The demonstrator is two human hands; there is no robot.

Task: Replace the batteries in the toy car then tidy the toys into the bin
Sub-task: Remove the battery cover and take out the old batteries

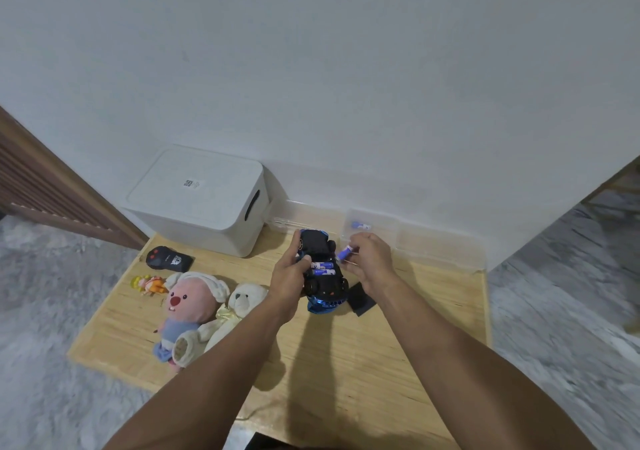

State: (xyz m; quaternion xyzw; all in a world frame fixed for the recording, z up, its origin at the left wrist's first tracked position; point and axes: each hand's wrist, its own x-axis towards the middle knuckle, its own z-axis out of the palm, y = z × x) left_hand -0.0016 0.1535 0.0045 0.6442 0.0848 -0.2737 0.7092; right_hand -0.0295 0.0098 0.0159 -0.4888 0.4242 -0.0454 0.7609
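Near the far edge of the bench [381,363], toward its middle, I hold the car [322,273] upside down in my left hand [289,276], fingers wrapped round its left side, its blue nose pointing back at me and touching the wood. Its battery bay lies open on the underside, and two batteries [322,268] sit in it side by side. My right hand [369,259] is just beside the car's right flank, its fingertips pinched on a third battery [345,252] with a purple-blue wrap. A black cover [360,299] lies flat on the bench by my right wrist, close to the car's nose. Against the wall along the far edge stands a clear tray [433,245], and one more battery [360,225] rests in its left compartment. At the far left corner sits the white bin [204,200], lid on, with a dark slot handle on its side. Along the left edge, from far to near, lie a black remote [168,259], a small orange figure [149,284], a pink plush [188,307] in a blue top and a cream bear [232,314], the two plush toys touching.
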